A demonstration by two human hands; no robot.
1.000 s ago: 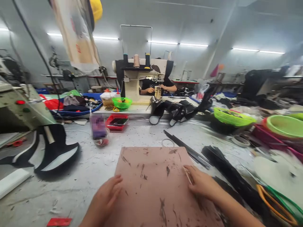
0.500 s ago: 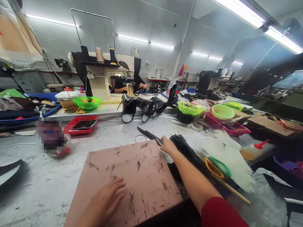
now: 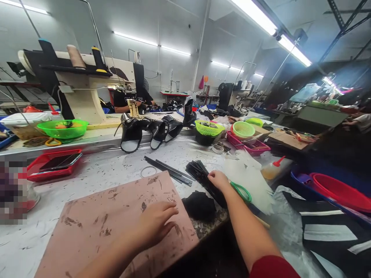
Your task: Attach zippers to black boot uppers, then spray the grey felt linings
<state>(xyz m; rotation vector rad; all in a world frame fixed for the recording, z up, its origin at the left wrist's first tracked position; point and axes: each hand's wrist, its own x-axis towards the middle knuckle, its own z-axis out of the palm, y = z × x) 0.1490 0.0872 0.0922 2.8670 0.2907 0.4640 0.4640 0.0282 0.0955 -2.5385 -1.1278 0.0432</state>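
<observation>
A stained pink board lies flat on the grey worktable in front of me. My left hand rests on its right part, fingers spread and flat, holding nothing. My right hand reaches to the right and lies on a bundle of thin black strips, its fingers curled over them. A soft black lump sits at the table edge between the board and the strips. Green-handled scissors lie just right of my right hand.
Flat black strips and a thin ring lie beyond the board. Black shoe uppers, green baskets, a glue bottle and a red tray with a phone crowd the far side. A person works behind the sewing machine.
The view has swung right. My right hand left the pink board and moved right onto the black strip bundle. My left hand stayed on the board.
</observation>
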